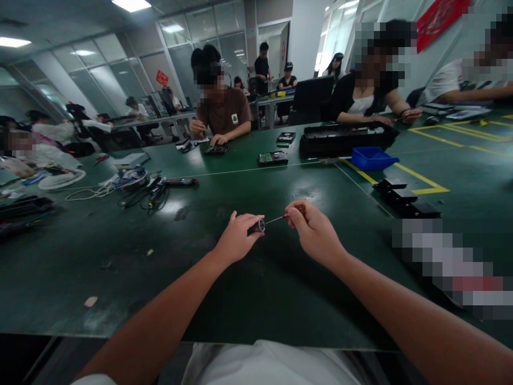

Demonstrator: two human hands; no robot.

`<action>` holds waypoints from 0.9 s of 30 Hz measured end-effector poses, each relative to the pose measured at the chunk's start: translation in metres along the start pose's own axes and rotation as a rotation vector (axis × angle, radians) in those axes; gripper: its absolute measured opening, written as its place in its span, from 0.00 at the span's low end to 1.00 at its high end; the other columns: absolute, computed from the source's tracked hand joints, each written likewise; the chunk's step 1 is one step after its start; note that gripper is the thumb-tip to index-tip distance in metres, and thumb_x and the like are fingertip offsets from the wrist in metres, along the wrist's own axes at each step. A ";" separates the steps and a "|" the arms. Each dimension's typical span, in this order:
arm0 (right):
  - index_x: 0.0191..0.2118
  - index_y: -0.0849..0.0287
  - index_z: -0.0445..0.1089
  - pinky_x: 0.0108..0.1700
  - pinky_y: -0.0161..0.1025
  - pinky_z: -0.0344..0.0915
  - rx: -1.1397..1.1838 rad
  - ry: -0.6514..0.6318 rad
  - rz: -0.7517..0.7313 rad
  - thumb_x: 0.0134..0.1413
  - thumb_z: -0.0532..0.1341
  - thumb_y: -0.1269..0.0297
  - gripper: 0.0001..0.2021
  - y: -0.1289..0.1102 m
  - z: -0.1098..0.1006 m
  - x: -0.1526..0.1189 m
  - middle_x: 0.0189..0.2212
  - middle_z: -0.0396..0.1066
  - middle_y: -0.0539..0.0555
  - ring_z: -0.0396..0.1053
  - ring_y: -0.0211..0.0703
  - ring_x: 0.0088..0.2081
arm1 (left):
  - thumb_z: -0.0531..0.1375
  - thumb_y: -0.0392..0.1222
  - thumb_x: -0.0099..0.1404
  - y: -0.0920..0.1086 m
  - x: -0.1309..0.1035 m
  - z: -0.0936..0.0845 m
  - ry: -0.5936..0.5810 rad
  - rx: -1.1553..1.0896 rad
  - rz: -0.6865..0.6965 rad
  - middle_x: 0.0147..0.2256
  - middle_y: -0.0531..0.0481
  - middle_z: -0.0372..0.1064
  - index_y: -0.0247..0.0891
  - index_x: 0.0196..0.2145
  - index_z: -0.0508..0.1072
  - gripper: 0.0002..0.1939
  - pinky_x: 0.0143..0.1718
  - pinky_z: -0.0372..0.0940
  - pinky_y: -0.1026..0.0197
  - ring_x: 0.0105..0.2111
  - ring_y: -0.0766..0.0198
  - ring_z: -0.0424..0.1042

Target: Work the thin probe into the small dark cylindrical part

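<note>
Near the middle of the head view, my left hand (239, 238) grips a small dark cylindrical part (259, 225), its round, light-rimmed end turned toward the right. My fingers cover most of its body, so its exact kind cannot be told. My right hand (315, 227) is closed around the reddish handle of a thin screwdriver (274, 220). The shaft points left, and its tip is at or close to the round end of the part; contact cannot be told. Both hands are just above the green tabletop (180, 289).
Ahead lie hard drives (273, 158), a long black housing (348, 140) and a blue bin (372, 158). Black brackets (406, 198) sit at right. Cables (150, 195) and an electric screwdriver (180, 182) lie left. Across the table, a person in a brown shirt (230, 109) handles a drive.
</note>
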State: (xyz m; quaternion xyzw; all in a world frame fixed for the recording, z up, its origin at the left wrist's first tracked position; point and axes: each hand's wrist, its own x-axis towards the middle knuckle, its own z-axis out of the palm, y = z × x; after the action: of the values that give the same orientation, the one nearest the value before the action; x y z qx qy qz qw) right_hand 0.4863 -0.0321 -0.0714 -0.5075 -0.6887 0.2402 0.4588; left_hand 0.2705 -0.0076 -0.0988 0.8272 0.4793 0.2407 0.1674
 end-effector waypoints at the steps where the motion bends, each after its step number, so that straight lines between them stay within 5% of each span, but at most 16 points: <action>1: 0.40 0.56 0.67 0.33 0.40 0.62 -0.031 -0.006 -0.020 0.67 0.51 0.57 0.12 -0.001 0.000 -0.001 0.28 0.70 0.51 0.69 0.43 0.30 | 0.62 0.40 0.66 0.000 0.000 0.000 -0.009 0.007 0.002 0.54 0.47 0.70 0.45 0.58 0.69 0.22 0.68 0.38 0.34 0.56 0.55 0.67; 9: 0.40 0.56 0.65 0.33 0.40 0.62 -0.187 -0.043 -0.149 0.67 0.51 0.62 0.08 -0.005 -0.001 -0.001 0.29 0.71 0.53 0.69 0.44 0.30 | 0.62 0.38 0.66 -0.002 0.001 0.003 -0.063 0.010 0.023 0.54 0.45 0.70 0.43 0.58 0.69 0.23 0.67 0.40 0.33 0.56 0.53 0.66; 16: 0.41 0.57 0.65 0.34 0.41 0.62 -0.223 0.041 -0.109 0.67 0.51 0.60 0.09 -0.003 -0.003 0.000 0.30 0.72 0.54 0.70 0.45 0.31 | 0.64 0.37 0.64 0.002 0.002 -0.002 0.009 -0.096 -0.039 0.50 0.46 0.72 0.40 0.53 0.73 0.19 0.57 0.63 0.50 0.51 0.55 0.69; 21: 0.41 0.57 0.66 0.35 0.41 0.62 -0.200 0.078 -0.091 0.67 0.52 0.60 0.09 -0.004 -0.005 0.000 0.31 0.72 0.54 0.71 0.45 0.32 | 0.63 0.39 0.64 -0.003 0.003 -0.004 0.097 -0.307 -0.149 0.50 0.47 0.71 0.43 0.56 0.69 0.22 0.55 0.64 0.53 0.49 0.57 0.71; 27: 0.41 0.58 0.67 0.35 0.40 0.62 -0.176 0.123 -0.113 0.67 0.52 0.60 0.09 -0.003 -0.006 0.000 0.30 0.71 0.53 0.70 0.44 0.31 | 0.57 0.45 0.68 -0.005 0.008 -0.011 0.072 -0.580 -0.267 0.44 0.46 0.70 0.39 0.53 0.65 0.18 0.45 0.65 0.57 0.42 0.60 0.70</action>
State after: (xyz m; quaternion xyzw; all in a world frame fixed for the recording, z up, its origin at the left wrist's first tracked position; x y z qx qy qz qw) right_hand 0.4899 -0.0339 -0.0668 -0.5199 -0.7053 0.1209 0.4665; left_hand 0.2645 0.0026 -0.0899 0.6657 0.5005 0.3726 0.4093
